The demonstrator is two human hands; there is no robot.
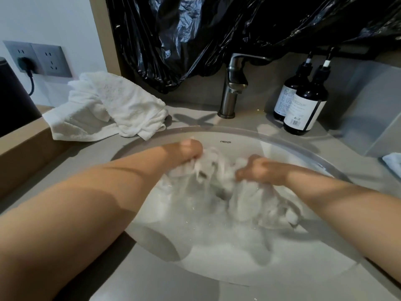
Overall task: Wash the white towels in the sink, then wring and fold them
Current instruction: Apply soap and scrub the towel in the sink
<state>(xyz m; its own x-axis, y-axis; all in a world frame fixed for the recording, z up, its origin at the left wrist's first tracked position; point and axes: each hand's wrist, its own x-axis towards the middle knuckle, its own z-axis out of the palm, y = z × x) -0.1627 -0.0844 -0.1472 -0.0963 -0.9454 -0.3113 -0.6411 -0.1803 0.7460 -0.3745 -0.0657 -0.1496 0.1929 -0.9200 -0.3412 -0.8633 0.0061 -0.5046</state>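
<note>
Wet towel is down in the sink, bunched up in the ctr of the basin, part of it trailing off to the right and toward the near side. Left hand is on its far-left end, fingers curled in and buried in the cloth. Right hand is clamped on the right end, knuckles up. The two hands sit apart w/ a ridge of white fabric bunched btwn them. The picture is blurry here, so individual fingers can't be told apart. Both forearms reach in over the near rim, bare.

Second white towel lies in a loose heap on the counter, back left, just beside the sink rim and not in the water. Behind the basin stands the faucet, spout facing forward. To its right are two dark pump bottles w/ white labels, side by side and touching. Black plastic sheet hangs across the back wall above it all. Far left is a grey wall socket w/ a black plug in the panel next to it. At the right edge a scrap of white cloth pokes in – can't tell what it is.
</note>
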